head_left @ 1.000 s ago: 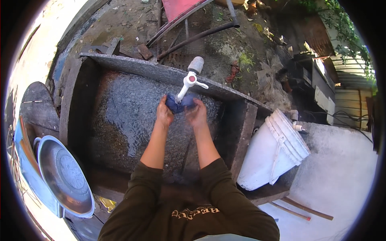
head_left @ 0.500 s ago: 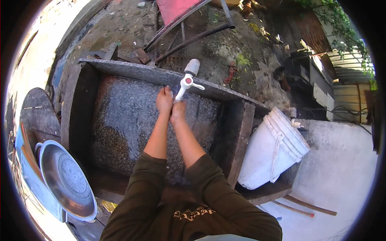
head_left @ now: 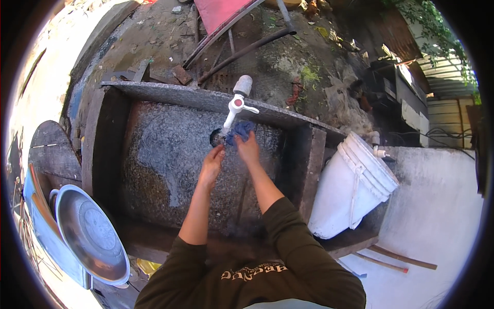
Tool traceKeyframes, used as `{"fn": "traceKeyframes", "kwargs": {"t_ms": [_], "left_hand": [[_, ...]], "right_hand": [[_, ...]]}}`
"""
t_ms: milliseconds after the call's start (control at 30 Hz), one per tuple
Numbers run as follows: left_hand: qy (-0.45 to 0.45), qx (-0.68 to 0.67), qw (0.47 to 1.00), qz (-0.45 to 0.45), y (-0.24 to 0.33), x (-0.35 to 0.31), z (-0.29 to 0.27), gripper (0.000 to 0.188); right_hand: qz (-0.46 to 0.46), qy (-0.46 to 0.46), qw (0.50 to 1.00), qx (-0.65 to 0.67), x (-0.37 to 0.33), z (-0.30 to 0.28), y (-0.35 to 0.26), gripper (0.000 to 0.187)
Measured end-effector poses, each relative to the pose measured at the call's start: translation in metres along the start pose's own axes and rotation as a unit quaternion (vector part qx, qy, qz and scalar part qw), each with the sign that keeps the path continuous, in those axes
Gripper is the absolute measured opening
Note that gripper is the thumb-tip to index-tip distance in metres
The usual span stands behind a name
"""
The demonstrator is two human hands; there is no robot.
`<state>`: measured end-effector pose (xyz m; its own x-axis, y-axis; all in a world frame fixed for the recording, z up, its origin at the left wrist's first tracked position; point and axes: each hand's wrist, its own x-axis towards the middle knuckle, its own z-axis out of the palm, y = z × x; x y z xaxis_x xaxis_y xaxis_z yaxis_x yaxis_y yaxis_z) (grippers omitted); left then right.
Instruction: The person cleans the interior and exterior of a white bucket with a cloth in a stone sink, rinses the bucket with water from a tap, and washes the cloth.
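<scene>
Under the white tap (head_left: 237, 104), in the stone sink (head_left: 154, 185), my right hand (head_left: 248, 149) grips a crumpled blue-grey cloth (head_left: 241, 132). To its left, my left hand (head_left: 210, 167) has its fingertips pinched together beside a small dark round thing (head_left: 216, 137) below the spout. Whether the left fingers hold that round thing, or what kind it is, I cannot make out. The sink bottom looks wet.
A white bucket (head_left: 345, 193) leans on its side to the right of the sink. A metal basin (head_left: 92, 232) stands tilted at the left. Beyond the sink's far edge lie metal bars (head_left: 247, 54) and a pink panel (head_left: 218, 15).
My hands were close together beside the spout. Now the left has drawn back toward me, while the right has moved right and the blue-grey cloth shows in it. The dark round thing has come into sight.
</scene>
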<state>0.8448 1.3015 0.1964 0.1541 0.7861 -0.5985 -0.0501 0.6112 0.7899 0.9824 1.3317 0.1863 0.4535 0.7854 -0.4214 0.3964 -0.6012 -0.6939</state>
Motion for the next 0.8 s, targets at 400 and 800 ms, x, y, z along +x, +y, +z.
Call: {"fn": "traceKeyframes", "kwargs": {"t_ms": [400,800], "left_hand": [[0.131,0.469,0.832,0.267,0.183,-0.011,0.073,0.044],[0.146,-0.110,0.924,0.337,0.094,-0.034,0.021,0.060]], "right_hand": [[-0.061,-0.080,0.985,0.138,-0.087,-0.008,0.093,0.051],[0.075,-0.177,0.722,0.664,-0.201,-0.135,0.054,0.038]]}}
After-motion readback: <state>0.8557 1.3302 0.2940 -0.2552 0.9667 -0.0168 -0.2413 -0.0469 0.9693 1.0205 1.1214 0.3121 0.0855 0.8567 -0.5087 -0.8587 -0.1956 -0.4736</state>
